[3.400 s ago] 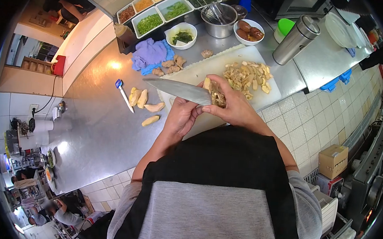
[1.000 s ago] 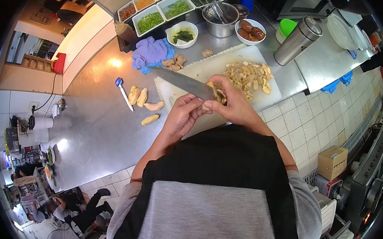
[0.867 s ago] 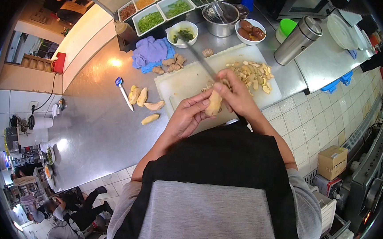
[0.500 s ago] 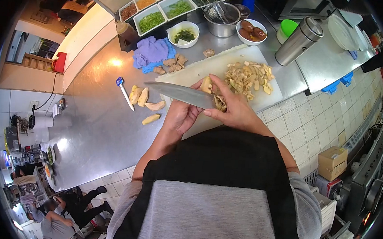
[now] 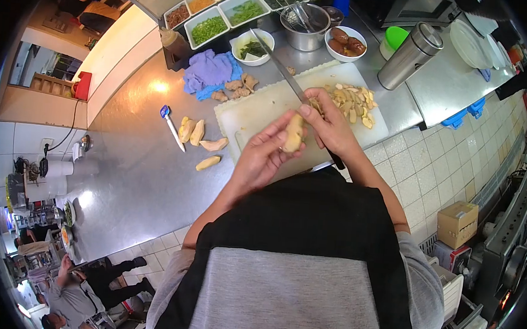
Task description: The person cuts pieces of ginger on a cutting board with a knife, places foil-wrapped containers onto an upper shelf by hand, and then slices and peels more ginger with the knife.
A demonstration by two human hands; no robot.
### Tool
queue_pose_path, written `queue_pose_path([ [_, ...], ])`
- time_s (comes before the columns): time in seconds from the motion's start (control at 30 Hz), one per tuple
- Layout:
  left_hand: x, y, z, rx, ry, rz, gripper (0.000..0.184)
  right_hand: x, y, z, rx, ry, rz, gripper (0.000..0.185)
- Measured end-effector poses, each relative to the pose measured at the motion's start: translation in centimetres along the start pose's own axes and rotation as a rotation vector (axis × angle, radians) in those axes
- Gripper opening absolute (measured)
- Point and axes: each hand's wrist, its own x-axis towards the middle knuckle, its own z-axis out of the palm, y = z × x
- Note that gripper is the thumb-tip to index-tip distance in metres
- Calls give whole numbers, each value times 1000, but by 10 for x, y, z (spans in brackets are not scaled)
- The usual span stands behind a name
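Note:
My left hand is closed around a peeled piece of ginger, its pale yellow side facing up. Close beside it, my right hand grips a large kitchen knife, the blade pointing up and away to the left and the dark handle showing below the palm. Both hands are over the white cutting board. A heap of ginger peelings lies on the board's right part, partly behind my right hand. Left of the board are several peeled ginger pieces; unpeeled ginger sits at its far left corner.
A white-handled tool with a blue head lies left on the steel counter. Purple cloth, a white bowl of greens, a metal pot, a bowl of brown eggs and a steel flask line the back.
The knife has swung from lying across the hands, pointing left, to pointing up and away. My right hand has turned with it, and the ginger now sits lower in my left hand.

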Motion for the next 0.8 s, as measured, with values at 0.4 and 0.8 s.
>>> queue_pose_path([
  [0.4, 2, 11, -4, 24, 123, 145, 49, -24, 3, 16, -472, -111, -378, 91],
  [0.8, -7, -9, 10, 69, 29, 1, 44, -3, 5, 1, -138, 82, -264, 56],
])
